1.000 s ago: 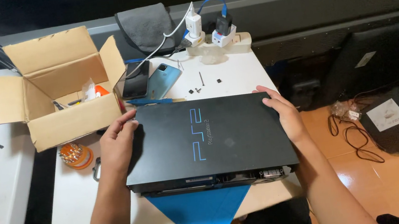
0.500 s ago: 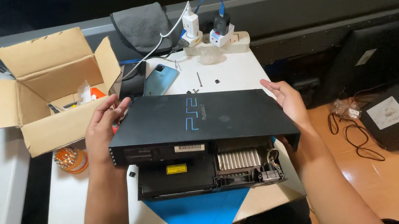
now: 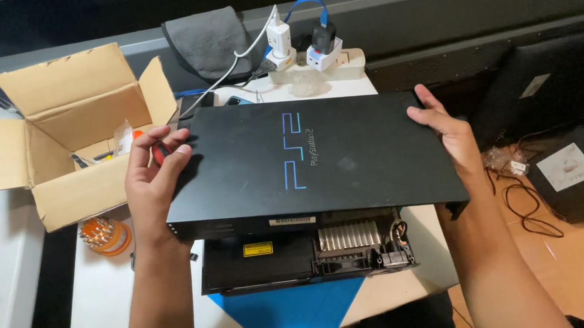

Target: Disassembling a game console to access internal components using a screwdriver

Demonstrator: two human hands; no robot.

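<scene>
One flat black plastic console cover (image 3: 306,158) is held above one opened black console base (image 3: 304,250), gripped at its left edge by the left hand (image 3: 151,182) and at its right edge by the right hand (image 3: 448,134). On the white table (image 3: 101,320), one open brown cardboard box (image 3: 67,135), one blue triangular mat (image 3: 291,320) and two white plug adapters (image 3: 280,40) are seen.
</scene>
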